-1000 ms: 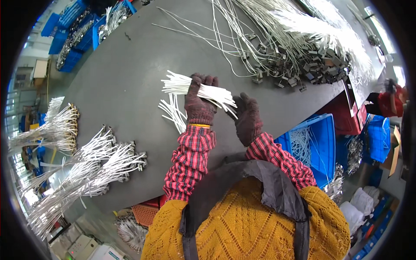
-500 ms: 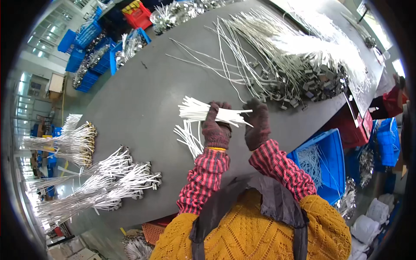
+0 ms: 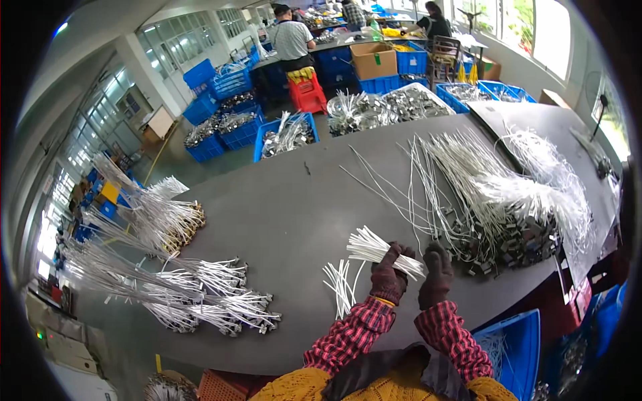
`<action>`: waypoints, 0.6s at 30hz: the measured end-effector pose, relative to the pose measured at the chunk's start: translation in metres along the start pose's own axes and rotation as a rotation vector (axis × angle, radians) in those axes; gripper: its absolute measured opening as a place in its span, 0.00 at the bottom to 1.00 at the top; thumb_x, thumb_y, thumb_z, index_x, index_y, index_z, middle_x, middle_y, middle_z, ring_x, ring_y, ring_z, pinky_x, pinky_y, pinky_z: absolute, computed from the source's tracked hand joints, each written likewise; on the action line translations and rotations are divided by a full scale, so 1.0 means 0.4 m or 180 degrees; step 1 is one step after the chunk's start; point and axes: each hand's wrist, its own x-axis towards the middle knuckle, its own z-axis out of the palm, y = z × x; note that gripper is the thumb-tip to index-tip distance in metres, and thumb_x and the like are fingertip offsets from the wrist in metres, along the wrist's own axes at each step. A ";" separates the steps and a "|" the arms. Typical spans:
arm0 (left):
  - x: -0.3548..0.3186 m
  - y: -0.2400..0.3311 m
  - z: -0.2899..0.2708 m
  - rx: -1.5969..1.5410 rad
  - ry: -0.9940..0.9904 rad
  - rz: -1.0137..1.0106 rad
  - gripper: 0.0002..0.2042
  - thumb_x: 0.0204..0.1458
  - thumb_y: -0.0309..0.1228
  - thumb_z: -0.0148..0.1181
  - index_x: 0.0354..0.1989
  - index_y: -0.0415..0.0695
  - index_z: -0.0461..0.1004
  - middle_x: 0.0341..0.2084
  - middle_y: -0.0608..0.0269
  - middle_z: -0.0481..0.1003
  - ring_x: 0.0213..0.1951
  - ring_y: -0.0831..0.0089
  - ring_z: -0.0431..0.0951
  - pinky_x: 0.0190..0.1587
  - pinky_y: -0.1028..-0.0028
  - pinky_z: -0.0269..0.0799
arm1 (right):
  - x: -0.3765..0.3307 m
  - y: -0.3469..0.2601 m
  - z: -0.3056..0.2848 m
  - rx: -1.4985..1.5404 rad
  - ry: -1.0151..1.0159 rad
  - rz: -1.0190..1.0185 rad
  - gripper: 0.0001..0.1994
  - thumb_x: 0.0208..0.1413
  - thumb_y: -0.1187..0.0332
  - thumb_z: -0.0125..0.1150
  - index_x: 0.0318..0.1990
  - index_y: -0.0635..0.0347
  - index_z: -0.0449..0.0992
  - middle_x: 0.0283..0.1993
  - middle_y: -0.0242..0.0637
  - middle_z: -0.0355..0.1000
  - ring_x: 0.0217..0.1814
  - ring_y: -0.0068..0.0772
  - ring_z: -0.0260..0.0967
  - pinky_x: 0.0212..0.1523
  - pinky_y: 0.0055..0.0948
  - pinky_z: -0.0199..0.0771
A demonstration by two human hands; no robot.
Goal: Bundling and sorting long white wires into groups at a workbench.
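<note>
My left hand (image 3: 389, 277) is closed round a white wire bundle (image 3: 366, 246), long axis slanting across the grip, lower-right ends toward my right hand (image 3: 437, 275), just beside; can't tell its opening or hold. Loose white wires (image 3: 341, 287) lie left on the tabletop (image 3: 287, 207); dark-ended wire pile (image 3: 511, 244) right, wire bundles (image 3: 224, 309) far left.

Smooth, faintly glossy tabletop (image 3: 287, 214) mid-frame; lower right, matt, rough knitted gloves (image 3: 437, 277), woven cloth sleeves (image 3: 354, 331), smooth plastic-looking wires (image 3: 368, 246).
</note>
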 end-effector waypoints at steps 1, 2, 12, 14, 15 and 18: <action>0.000 -0.001 0.002 -0.0170 -0.0121 0.0145 0.06 0.56 0.23 0.60 0.40 0.40 0.73 0.33 0.59 0.75 0.39 0.62 0.78 0.47 0.61 0.78 | -0.003 0.009 -0.005 -0.0025 -0.0101 -0.0031 0.17 0.65 0.65 0.52 0.56 0.67 0.72 0.51 0.39 0.73 0.52 0.31 0.70 0.55 0.31 0.69; -0.004 -0.005 0.003 0.0222 0.0041 -0.0095 0.06 0.56 0.24 0.60 0.41 0.39 0.73 0.34 0.58 0.76 0.38 0.62 0.79 0.47 0.61 0.78 | -0.005 0.017 -0.010 -0.0101 -0.0331 -0.0090 0.18 0.67 0.61 0.50 0.55 0.66 0.72 0.49 0.38 0.73 0.50 0.30 0.70 0.54 0.31 0.70; -0.106 -0.017 -0.026 0.3922 -0.1302 0.1398 0.16 0.58 0.24 0.56 0.55 0.44 0.72 0.45 0.63 0.78 0.48 0.65 0.79 0.56 0.67 0.72 | -0.019 -0.039 0.008 0.0012 -0.0090 0.0165 0.25 0.66 0.50 0.48 0.55 0.64 0.72 0.52 0.38 0.72 0.54 0.31 0.69 0.57 0.35 0.68; -0.103 -0.003 -0.041 0.4198 -0.1033 0.1806 0.16 0.57 0.26 0.57 0.54 0.44 0.72 0.46 0.61 0.78 0.48 0.65 0.79 0.55 0.67 0.72 | -0.046 -0.043 0.012 -0.0503 -0.0783 -0.0265 0.26 0.65 0.49 0.49 0.57 0.64 0.71 0.53 0.39 0.72 0.55 0.32 0.68 0.58 0.34 0.67; -0.099 -0.003 -0.047 0.4835 -0.0707 0.1975 0.17 0.56 0.28 0.59 0.54 0.44 0.72 0.46 0.60 0.78 0.49 0.64 0.79 0.55 0.67 0.72 | -0.058 -0.041 0.007 -0.0837 -0.1017 -0.0395 0.26 0.66 0.51 0.50 0.59 0.64 0.69 0.55 0.41 0.71 0.56 0.33 0.68 0.59 0.34 0.66; -0.086 -0.014 -0.067 0.4510 -0.0882 0.1582 0.23 0.51 0.34 0.65 0.57 0.45 0.71 0.47 0.54 0.78 0.49 0.61 0.79 0.54 0.67 0.73 | -0.076 -0.020 -0.022 0.0121 -0.0563 -0.0036 0.25 0.63 0.57 0.53 0.61 0.66 0.68 0.58 0.44 0.70 0.57 0.39 0.69 0.59 0.36 0.68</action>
